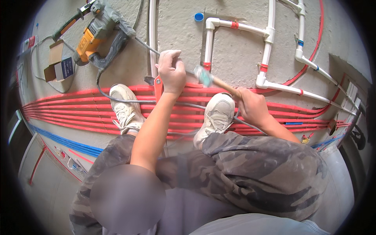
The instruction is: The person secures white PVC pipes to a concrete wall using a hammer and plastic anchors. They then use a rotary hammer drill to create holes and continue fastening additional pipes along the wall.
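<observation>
The left forearm (pixel 152 131) is being stretched forward, bare, with a slight slant to the right; the left grip (pixel 171 73) is being held out ahead, its fingers (pixel 169 56) being curled and marked by pale dust; the right forearm (pixel 282 131) is being angled forward and inward; the right grip (pixel 252 105) is being held clenched, nearer the body than the left.

Rough grey concrete floor (pixel 178 23), white pipes (pixel 268 51), blue pipes (pixel 66 141) toward lower left, soft light
</observation>
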The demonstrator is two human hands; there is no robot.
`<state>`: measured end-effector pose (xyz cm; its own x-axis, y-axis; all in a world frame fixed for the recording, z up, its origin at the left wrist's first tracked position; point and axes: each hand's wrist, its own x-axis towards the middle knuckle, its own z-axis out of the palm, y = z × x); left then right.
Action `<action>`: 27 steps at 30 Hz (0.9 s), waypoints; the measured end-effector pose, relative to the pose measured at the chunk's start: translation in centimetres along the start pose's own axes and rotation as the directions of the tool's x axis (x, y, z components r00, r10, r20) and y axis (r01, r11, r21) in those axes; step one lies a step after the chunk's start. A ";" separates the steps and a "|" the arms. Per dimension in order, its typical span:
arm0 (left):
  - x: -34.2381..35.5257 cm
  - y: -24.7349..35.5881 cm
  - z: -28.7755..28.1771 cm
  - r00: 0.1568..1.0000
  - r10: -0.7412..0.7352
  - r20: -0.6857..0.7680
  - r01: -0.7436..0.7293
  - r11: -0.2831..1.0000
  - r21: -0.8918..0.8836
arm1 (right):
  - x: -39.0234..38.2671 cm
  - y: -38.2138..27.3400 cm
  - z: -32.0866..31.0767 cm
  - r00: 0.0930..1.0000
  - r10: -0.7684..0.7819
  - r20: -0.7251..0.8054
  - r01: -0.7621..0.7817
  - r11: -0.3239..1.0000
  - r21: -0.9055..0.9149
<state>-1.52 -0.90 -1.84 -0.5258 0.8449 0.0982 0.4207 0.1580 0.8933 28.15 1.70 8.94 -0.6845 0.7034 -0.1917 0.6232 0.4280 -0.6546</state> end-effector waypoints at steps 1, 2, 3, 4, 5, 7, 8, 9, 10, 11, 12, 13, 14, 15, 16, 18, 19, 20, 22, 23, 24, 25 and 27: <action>0.1 -0.1 -0.2 1.000 -0.003 0.000 0.003 1.000 0.004 | -0.3 -0.9 -0.4 0.999 -0.042 -0.034 0.042 0.999 0.001; 0.0 0.0 -0.1 1.000 -0.013 0.005 0.013 1.000 -0.002 | -0.9 -0.7 -0.1 1.000 0.000 -0.001 0.000 0.999 -0.050; 0.1 0.1 0.0 1.000 -0.017 0.002 0.017 1.000 -0.008 | -1.0 -0.1 0.6 0.999 0.035 0.027 -0.032 0.994 -0.105; 0.1 0.2 0.2 0.999 -0.041 -0.006 0.041 0.999 -0.015 | -1.0 0.5 0.8 0.996 0.073 0.054 -0.064 0.985 -0.160; 0.5 0.2 0.2 0.998 -0.053 -0.020 0.053 0.999 -0.013 | 0.3 0.9 1.1 0.929 0.309 0.204 -0.276 0.945 -0.178; 0.5 0.6 0.1 0.989 -0.148 0.009 0.148 0.988 -0.047 | 0.7 0.7 0.4 0.961 0.242 0.131 -0.219 0.961 -0.168; 0.1 0.7 -0.1 0.991 -0.128 0.027 0.130 0.990 -0.063 | 0.4 0.3 0.6 0.971 0.216 0.101 -0.199 0.968 -0.155; 0.2 0.7 0.0 0.990 -0.136 0.021 0.137 0.988 -0.072 | 0.2 0.0 0.8 0.978 0.186 0.094 -0.172 0.975 -0.142; 0.4 0.6 0.0 0.989 -0.145 0.015 0.145 0.986 -0.080 | 0.0 -0.1 1.1 0.984 0.156 0.087 -0.144 0.981 -0.129; 0.5 0.5 0.1 0.991 -0.134 0.004 0.134 0.989 -0.060 | 0.1 0.1 1.0 0.990 0.121 0.079 -0.110 0.986 -0.126; 0.5 0.4 0.1 0.992 -0.123 -0.007 0.123 0.992 -0.040 | 0.2 0.3 0.9 0.994 0.085 0.072 -0.076 0.990 -0.122; 0.4 0.3 0.2 0.993 -0.112 -0.019 0.112 0.994 -0.019 | 0.2 0.7 1.2 0.973 0.189 0.131 -0.167 0.973 -0.159; 0.4 0.1 0.3 0.994 -0.108 -0.012 0.108 0.994 -0.032 | 0.3 0.8 1.0 0.965 0.212 0.152 -0.187 0.969 -0.164; 0.3 0.0 0.3 0.995 -0.104 -0.007 0.104 0.994 -0.044 | 0.4 0.8 0.8 0.957 0.234 0.172 -0.206 0.964 -0.169; 0.4 -0.2 0.4 0.995 -0.100 -0.001 0.100 0.993 -0.056 | 0.6 0.8 0.5 0.947 0.256 0.193 -0.223 0.959 -0.175; 0.5 0.1 0.4 0.995 -0.096 0.011 0.096 0.995 -0.037 | 0.2 0.7 0.6 0.968 0.199 0.150 -0.181 0.975 -0.128; 0.5 0.1 0.4 0.995 -0.095 0.016 0.095 0.995 -0.023 | 0.0 0.9 1.1 0.970 0.191 0.150 -0.176 0.978 -0.111; 0.6 0.2 0.5 0.996 -0.092 0.016 0.092 0.996 -0.012 | 0.0 1.1 1.2 0.972 0.180 0.149 -0.166 0.981 -0.101; 0.3 0.2 0.4 0.998 -0.065 0.023 0.065 0.998 0.013 | 0.1 1.0 1.1 0.964 0.215 0.158 -0.197 0.973 -0.123; 0.3 0.3 0.1 0.998 -0.050 0.028 0.049 0.998 0.034 | 0.1 0.9 1.3 0.960 0.230 0.162 -0.211 0.969 -0.124; 0.5 0.4 0.2 0.998 -0.061 0.027 0.060 0.998 0.016 | 0.1 1.0 1.5 0.969 0.203 0.141 -0.187 0.975 -0.121; 0.8 0.4 0.4 0.997 -0.071 0.027 0.071 0.997 -0.001 | 0.1 1.3 1.5 0.977 0.177 0.119 -0.163 0.980 -0.118; 0.9 0.2 0.7 0.994 -0.106 0.038 0.107 0.994 -0.025 | 0.8 0.8 0.8 0.941 0.279 0.193 -0.248 0.954 -0.171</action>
<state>-1.38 0.25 -1.83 -0.5392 0.8420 -0.0134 0.3432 0.2342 0.9096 27.82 2.15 7.62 -0.5430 0.6714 -0.5043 0.8286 0.3309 -0.4516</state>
